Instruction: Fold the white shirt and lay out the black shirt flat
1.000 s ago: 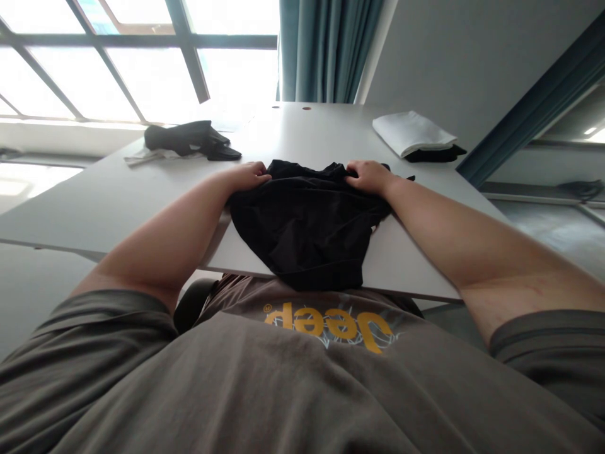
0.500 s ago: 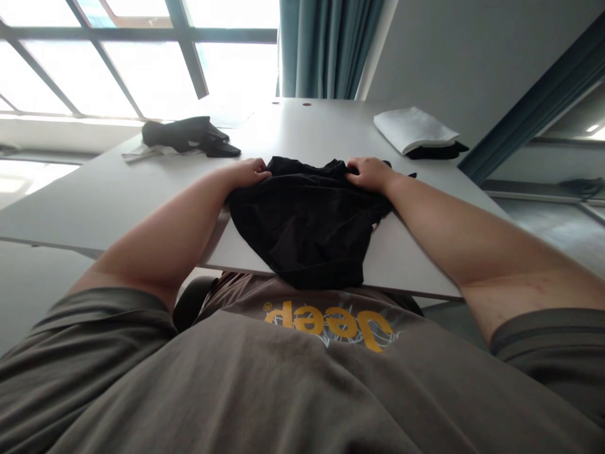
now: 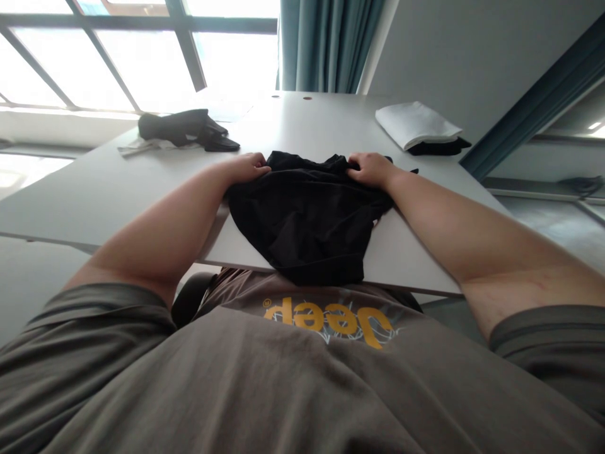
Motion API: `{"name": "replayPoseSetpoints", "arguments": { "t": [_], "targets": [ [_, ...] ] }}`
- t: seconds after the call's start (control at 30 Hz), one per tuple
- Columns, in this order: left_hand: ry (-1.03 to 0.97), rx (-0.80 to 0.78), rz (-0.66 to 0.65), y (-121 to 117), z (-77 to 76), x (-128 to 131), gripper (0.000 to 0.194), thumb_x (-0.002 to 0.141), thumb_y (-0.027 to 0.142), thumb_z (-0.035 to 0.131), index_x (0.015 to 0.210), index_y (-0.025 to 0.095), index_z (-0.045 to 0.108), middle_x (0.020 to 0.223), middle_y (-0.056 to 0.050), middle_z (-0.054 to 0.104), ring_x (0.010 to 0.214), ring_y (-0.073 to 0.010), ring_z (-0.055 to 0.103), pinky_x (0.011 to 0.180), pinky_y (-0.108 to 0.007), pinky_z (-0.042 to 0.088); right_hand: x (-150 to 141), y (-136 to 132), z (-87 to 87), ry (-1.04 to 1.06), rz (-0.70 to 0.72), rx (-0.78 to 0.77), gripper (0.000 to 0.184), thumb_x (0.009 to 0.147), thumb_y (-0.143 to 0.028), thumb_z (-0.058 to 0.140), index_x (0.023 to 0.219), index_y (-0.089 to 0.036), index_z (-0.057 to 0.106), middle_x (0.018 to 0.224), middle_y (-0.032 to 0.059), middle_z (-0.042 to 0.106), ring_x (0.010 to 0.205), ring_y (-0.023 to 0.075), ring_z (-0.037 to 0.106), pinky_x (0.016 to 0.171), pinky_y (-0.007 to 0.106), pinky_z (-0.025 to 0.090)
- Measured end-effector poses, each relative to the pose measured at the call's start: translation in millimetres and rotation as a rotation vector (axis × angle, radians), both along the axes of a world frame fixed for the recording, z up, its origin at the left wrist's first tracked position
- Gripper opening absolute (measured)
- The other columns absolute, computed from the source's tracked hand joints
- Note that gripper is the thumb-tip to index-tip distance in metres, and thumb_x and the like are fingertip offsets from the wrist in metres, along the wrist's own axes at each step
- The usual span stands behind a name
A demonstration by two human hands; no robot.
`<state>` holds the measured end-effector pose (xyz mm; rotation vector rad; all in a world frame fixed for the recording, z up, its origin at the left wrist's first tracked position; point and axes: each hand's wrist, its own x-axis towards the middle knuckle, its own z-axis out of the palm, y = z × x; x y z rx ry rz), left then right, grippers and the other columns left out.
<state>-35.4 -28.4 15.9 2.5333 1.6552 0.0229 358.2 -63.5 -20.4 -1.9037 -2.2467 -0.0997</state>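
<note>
A black cloth garment (image 3: 307, 221) lies spread on the white table in front of me, its near end reaching over the table's front edge toward my shirt. Its exact kind does not show. My left hand (image 3: 248, 168) pinches the garment's far left corner, fingers closed on the fabric. At the far right corner, my right hand (image 3: 371, 169) grips the cloth in the same way. Between the two hands the far edge is bunched in folds. Some of the fabric under my right forearm is hidden.
Crumpled dark clothing (image 3: 184, 129) with a white piece under it lies at the back left of the white table (image 3: 302, 120). Folded white cloth (image 3: 418, 125) rests on black cloth (image 3: 439, 147) at the back right. A blue curtain (image 3: 328, 47) hangs beyond the far edge.
The whole view has shifted slightly, so the table and cloths sit a little higher in the picture. Both hands keep their hold on the black garment, which looks almost unchanged.
</note>
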Motion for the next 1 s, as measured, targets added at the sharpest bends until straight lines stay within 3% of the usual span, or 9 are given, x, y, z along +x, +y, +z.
{"name": "replayPoseSetpoints", "arguments": {
  "t": [0.37,0.6,1.0],
  "targets": [
    [-0.041,-0.022,-0.003,15.2,-8.7,-4.6,0.071,0.105,0.067,0.058,0.164,0.03,0.067,0.143,-0.012,0.076,0.132,-0.0367,0.069,0.106,-0.04,0.055,1.6,3.6,-2.5,-0.013,0.006,0.018,0.039,0.096,-0.044,0.068,0.126,-0.022,0.081,0.123,0.016,0.084,0.116,0.0422,0.076,0.1,0.049,0.057],
    [-0.011,-0.002,0.003,16.4,-9.1,-5.1,0.076,0.103,0.074,0.058,0.163,0.029,0.068,0.144,-0.012,0.075,0.132,-0.0375,0.07,0.106,-0.039,0.055,-1.5,-1.3,1.1,-0.005,0.023,0.03,0.038,0.097,-0.05,0.068,0.121,-0.024,0.08,0.119,0.0151,0.085,0.116,0.0418,0.075,0.098,0.048,0.058],
    [-0.006,-0.009,0.015,11.8,-6.3,-2.7,0.07,0.106,0.07,0.057,0.163,0.03,0.067,0.146,-0.01,0.074,0.135,-0.0372,0.069,0.107,-0.038,0.055,-1.3,-0.1,1.1,0.002,0.011,0.016,0.04,0.096,-0.047,0.068,0.127,-0.025,0.081,0.124,0.0149,0.084,0.12,0.0432,0.074,0.102,0.052,0.058]
  ]
}}
